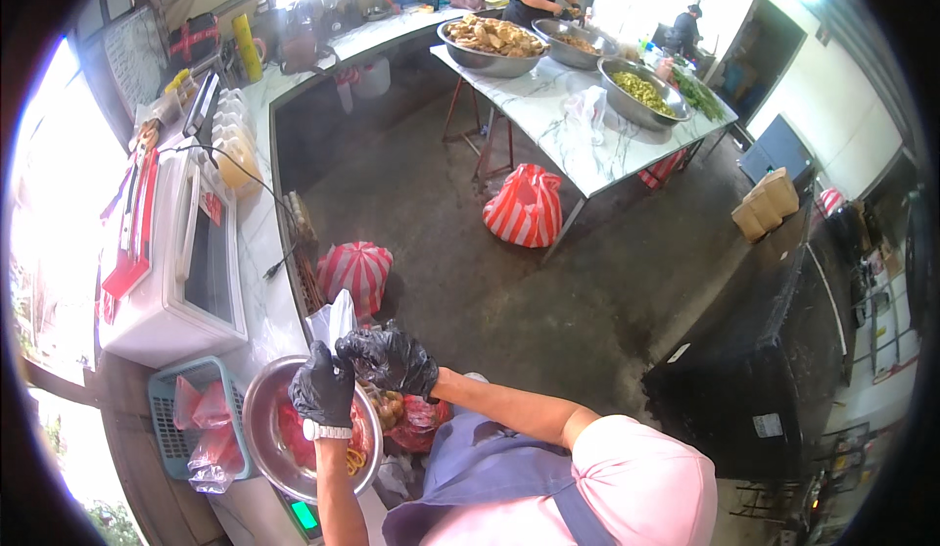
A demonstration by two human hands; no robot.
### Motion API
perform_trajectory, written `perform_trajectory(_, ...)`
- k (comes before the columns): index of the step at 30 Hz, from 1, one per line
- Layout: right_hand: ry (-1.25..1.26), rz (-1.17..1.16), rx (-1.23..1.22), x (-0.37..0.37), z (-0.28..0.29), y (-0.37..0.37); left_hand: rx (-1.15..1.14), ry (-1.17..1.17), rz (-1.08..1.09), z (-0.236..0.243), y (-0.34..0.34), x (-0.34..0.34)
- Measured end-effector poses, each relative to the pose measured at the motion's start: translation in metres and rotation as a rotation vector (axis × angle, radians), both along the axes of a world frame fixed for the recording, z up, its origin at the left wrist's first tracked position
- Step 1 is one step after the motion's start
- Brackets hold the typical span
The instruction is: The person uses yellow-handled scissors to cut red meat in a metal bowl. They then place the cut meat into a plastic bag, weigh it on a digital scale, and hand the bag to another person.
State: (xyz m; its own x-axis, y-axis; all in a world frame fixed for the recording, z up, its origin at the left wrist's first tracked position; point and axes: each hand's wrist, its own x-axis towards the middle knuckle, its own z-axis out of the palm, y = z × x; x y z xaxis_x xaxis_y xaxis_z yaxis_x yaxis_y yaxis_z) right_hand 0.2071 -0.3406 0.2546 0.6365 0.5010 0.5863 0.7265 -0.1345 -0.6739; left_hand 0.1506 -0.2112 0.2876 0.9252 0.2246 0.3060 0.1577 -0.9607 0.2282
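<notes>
Black-gloved left hand (323,389) and right hand (394,359), fingers curled, pinch a plastic bag (335,319) by a metal bowl (262,430) of red stuff (294,435) and basket (172,448) of red bags (212,405).

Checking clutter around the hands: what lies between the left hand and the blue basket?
In the head view, the left part of the steel bowl, with red contents inside, lies between the left hand and the blue basket.

Smooth, shiny metal bowl (258,427); over and beyond it, wrinkled, slightly glossy black gloves (323,391) and a thin, translucent plastic bag (334,321); left of it, matt plastic basket (168,438); right of it, cloth apron (490,468).
</notes>
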Motion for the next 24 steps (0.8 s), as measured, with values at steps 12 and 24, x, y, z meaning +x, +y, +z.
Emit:
perform_trajectory(12, -0.084, -0.105, -0.337, 0.072, -0.002, -0.119, -0.032, -0.015, -0.151, -0.018, -0.102, 0.083)
perform_trajectory(24, 0.379, -0.159, -0.345, 0.118, -0.069, -0.186, 0.05, -0.107, -0.283, -0.049, -0.204, 0.119)
